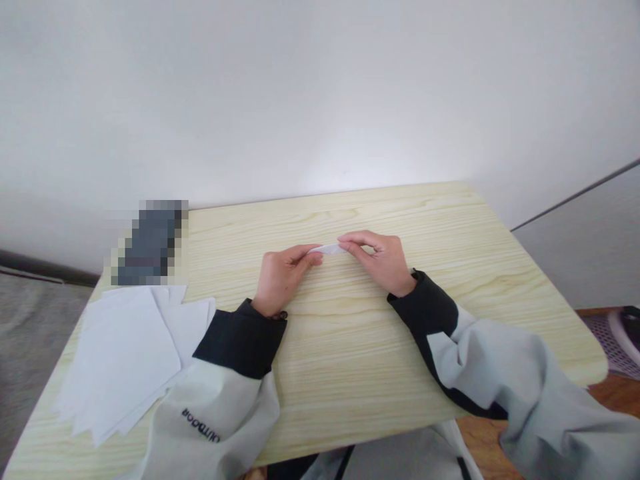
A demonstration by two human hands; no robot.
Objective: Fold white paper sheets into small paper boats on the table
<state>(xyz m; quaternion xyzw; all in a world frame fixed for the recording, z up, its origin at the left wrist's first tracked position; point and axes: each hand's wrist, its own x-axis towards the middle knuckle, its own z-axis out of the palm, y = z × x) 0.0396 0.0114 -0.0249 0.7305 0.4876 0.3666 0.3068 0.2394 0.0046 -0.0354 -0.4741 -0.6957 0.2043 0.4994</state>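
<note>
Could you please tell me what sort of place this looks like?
Probably a desk in a plain room, perhaps at home: a light wooden table against a bare white wall, with a pile of white paper sheets on it.

Pale grey sleeves (pixel 500 373) — black cuffs (pixel 240 337) — black "OUTDOOR" lettering (pixel 201 425) on the left.

I see a pale wood tabletop (pixel 450 220) set against a plain white wall (pixel 320 87), brown floor (pixel 614 395) to its right.

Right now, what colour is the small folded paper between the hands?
White: the folded paper, seen best in the head view.
</note>
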